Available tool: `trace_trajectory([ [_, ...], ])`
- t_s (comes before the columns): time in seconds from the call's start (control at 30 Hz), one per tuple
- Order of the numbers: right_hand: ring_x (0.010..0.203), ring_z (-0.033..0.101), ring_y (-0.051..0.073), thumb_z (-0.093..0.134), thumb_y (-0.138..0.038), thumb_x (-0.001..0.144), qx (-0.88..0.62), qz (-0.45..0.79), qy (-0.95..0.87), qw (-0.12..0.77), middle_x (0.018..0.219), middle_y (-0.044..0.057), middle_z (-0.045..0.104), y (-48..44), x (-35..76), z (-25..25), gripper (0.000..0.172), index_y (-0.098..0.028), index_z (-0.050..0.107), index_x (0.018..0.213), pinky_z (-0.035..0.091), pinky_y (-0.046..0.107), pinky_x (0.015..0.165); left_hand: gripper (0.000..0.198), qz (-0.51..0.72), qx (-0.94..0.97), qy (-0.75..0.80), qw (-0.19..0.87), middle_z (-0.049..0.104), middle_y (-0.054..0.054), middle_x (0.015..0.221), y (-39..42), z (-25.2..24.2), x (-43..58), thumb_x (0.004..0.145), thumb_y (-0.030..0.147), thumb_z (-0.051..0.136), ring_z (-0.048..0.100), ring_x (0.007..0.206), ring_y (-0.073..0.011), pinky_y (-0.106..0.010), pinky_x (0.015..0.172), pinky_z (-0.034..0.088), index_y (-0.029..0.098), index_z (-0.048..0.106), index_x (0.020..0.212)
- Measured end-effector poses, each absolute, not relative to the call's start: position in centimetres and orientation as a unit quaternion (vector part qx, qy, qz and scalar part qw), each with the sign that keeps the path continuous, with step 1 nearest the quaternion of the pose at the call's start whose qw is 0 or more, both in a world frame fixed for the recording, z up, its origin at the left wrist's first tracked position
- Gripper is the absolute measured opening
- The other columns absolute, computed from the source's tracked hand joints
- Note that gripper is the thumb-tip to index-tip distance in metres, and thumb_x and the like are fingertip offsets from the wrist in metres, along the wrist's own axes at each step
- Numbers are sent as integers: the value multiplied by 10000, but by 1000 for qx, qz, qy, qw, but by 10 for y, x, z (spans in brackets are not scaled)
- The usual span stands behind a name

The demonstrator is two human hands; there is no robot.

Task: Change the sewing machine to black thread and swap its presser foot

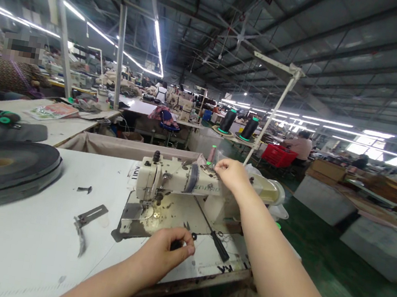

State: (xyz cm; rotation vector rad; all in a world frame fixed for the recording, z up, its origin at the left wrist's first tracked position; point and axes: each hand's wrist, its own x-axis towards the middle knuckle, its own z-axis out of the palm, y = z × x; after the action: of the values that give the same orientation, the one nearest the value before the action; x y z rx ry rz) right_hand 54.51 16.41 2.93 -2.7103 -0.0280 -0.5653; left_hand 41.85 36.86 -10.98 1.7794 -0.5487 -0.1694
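Observation:
A sewing machine (178,181) stands in front of me, its needle end to the left. My right hand (231,173) is over the top of the machine, fingers pinched together; anything between them is too small to make out. Beside those fingers stands a small thread spool with a green top (212,154). Low in front of the machine bed, my left hand (169,250) is closed, thumb against curled fingers. Something dark shows inside it, mostly hidden, and a pointed grey tip sticks up behind the knuckles. Right of this hand, a black-handled screwdriver (219,246) lies across the bed and table.
On the white tabletop (37,238) lie a slotted metal bracket (93,214) and a small dark metal part (84,189). Large black tape rolls (24,178) are stacked at left. Black thread cones (228,121) stand behind. A red crate (278,155) and other people are farther off.

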Motion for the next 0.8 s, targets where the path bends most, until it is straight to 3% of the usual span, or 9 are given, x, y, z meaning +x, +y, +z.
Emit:
trace_trajectory([
  [0.23, 842, 654, 187, 686, -253, 837, -962, -199, -15, 187, 877, 24, 758, 163, 550, 29, 135, -245, 806, 898, 420, 269, 726, 204, -85, 768, -236, 589, 752, -53, 877, 371, -114, 419, 846, 384, 631, 645, 885, -246, -337, 841, 444, 198, 708, 816],
  [0.8, 880, 648, 229, 657, -223, 833, -973, -197, -28, 118, 982, 67, 763, 169, 544, 34, 153, -251, 800, 879, 411, 303, 734, 285, -96, 779, -209, 584, 708, -38, 793, 372, -113, 417, 787, 474, 598, 604, 820, -233, -328, 779, 421, 203, 684, 776],
])
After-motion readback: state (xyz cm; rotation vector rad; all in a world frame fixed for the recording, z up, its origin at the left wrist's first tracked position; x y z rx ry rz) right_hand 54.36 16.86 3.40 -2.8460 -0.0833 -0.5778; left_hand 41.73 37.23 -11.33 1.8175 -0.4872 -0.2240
